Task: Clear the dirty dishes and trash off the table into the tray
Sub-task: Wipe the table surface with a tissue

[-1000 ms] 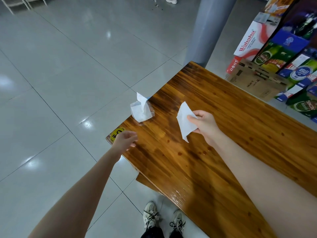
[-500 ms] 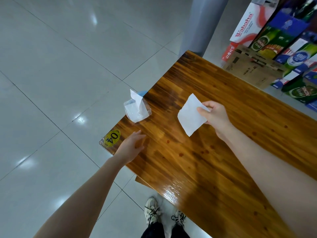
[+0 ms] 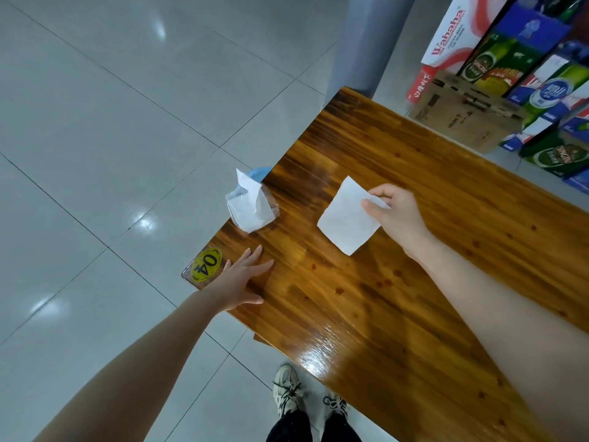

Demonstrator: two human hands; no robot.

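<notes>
R hand (image 3: 395, 212) pinches tissue (image 3: 345, 218) over counter (image 3: 414, 330), L hand (image 3: 245, 277) flat, fingers straight, near pack (image 3: 251, 207) at edge; no dishes seen, drips (image 3: 339, 291) prob. left to wipe, tray not in view.

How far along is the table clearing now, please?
No dishes show on the glossy brown wooden table. The right hand pinches a white square paper tissue; the left hand rests flat on the wood. To do: reddish droplets, a clear plastic tissue pack at the edge; no tray in view.
</notes>
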